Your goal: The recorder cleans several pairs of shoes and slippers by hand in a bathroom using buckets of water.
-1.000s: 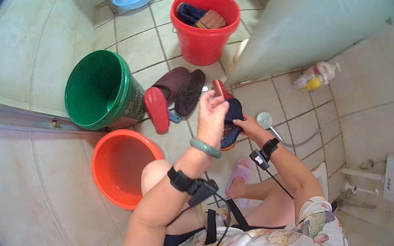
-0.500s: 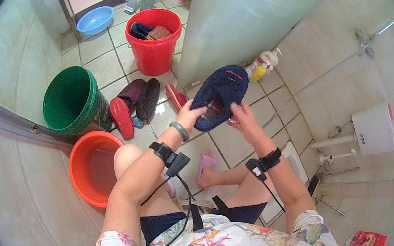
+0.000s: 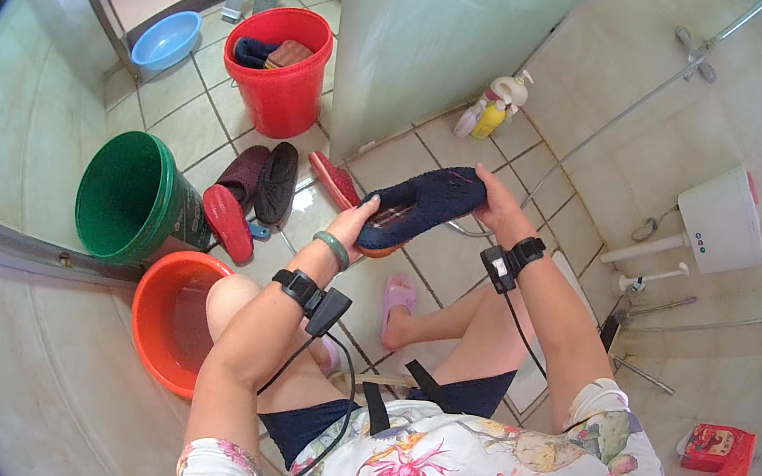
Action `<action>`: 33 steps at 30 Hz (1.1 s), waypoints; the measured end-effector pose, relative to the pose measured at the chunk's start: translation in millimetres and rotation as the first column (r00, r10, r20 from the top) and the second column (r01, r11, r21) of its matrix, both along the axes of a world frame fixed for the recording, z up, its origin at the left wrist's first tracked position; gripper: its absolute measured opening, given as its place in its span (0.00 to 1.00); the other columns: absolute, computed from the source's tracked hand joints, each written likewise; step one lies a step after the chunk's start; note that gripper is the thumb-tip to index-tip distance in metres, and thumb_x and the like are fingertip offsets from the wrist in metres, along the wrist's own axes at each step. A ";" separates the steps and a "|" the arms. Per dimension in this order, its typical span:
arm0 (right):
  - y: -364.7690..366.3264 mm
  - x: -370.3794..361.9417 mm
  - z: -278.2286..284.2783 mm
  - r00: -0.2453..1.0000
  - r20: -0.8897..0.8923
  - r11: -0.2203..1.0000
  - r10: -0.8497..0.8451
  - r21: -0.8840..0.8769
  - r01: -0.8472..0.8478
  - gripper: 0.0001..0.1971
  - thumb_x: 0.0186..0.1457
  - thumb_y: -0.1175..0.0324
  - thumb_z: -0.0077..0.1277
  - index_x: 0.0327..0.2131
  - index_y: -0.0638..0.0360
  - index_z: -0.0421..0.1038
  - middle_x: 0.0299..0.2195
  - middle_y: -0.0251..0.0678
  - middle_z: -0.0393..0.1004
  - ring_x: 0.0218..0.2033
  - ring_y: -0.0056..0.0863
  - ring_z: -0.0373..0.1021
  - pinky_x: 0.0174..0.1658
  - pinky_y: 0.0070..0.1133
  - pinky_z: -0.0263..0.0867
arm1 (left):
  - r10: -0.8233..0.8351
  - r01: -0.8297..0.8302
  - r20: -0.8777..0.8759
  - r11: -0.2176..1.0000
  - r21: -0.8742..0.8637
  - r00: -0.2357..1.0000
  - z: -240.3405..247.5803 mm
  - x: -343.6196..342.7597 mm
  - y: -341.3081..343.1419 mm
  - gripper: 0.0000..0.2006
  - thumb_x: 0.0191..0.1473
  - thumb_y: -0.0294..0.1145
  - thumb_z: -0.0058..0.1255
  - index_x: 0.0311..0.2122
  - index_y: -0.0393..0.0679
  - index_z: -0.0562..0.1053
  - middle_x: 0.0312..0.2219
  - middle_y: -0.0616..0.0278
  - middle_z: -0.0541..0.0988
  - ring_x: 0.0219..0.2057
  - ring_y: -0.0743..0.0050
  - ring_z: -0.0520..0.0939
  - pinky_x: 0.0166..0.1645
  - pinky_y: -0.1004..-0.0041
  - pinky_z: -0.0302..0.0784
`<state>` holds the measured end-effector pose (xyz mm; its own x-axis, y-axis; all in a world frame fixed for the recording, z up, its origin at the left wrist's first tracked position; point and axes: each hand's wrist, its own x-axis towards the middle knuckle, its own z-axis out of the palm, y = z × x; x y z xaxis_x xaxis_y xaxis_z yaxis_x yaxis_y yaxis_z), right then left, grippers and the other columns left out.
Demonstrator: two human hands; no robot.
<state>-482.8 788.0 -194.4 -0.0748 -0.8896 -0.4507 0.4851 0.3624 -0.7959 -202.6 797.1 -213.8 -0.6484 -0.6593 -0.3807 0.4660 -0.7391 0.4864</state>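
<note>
A dark blue slipper point(image 3: 431, 196) with a plaid lining is held between my two hands above the tiled floor. My left hand point(image 3: 350, 226) grips its heel end, the thumb over the rim of the opening. At the toe end, my right hand point(image 3: 501, 204) is closed on the slipper. It lies roughly level, toe pointing right, with a strip of its orange-brown sole showing below the heel. Behind my left hand, a red slipper point(image 3: 333, 179) rests on the floor. Further left are more slippers, dark red point(image 3: 232, 203) and black point(image 3: 276, 184).
An orange basin point(image 3: 157, 323) with water stands by my left knee, next to a green bucket point(image 3: 126, 197). Farther off are a red bucket point(image 3: 274, 96) with slippers inside and a blue basin point(image 3: 166, 40). Pump bottles point(image 3: 495, 108) stand by the partition point(image 3: 447, 43).
The blue slipper has turned from upright to nearly level, its toe swinging down to the right. My right hand has shifted from beside the opening to the toe.
</note>
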 end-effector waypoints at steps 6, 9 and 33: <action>20.5 9.0 -0.1 0.954 -0.254 0.983 0.161 0.122 -0.134 0.26 0.55 0.46 0.43 0.47 0.58 0.63 0.46 0.34 0.67 0.47 0.29 0.64 0.51 0.30 0.60 | 0.031 -0.054 0.149 0.987 0.150 0.988 -7.9 31.8 -25.2 0.15 0.55 0.35 0.42 0.45 0.38 0.66 0.34 0.55 0.74 0.31 0.62 0.77 0.34 0.67 0.77; 35.0 0.1 22.0 0.878 -0.366 0.951 0.310 0.124 -0.284 0.31 0.54 0.45 0.45 0.54 0.55 0.56 0.53 0.32 0.58 0.55 0.27 0.55 0.55 0.32 0.54 | -0.034 0.067 -0.088 0.910 0.408 0.996 -21.7 44.0 -40.8 0.15 0.54 0.38 0.41 0.42 0.38 0.67 0.31 0.54 0.72 0.26 0.64 0.76 0.27 0.73 0.75; 92.0 -13.4 41.2 0.926 0.228 0.915 0.301 0.206 -0.348 0.26 0.56 0.56 0.48 0.55 0.53 0.56 0.53 0.33 0.63 0.53 0.29 0.62 0.54 0.34 0.60 | -0.204 0.173 -0.216 0.973 -0.156 0.955 30.5 46.8 -25.2 0.30 0.47 0.28 0.53 0.57 0.42 0.58 0.49 0.56 0.69 0.50 0.64 0.70 0.57 0.64 0.64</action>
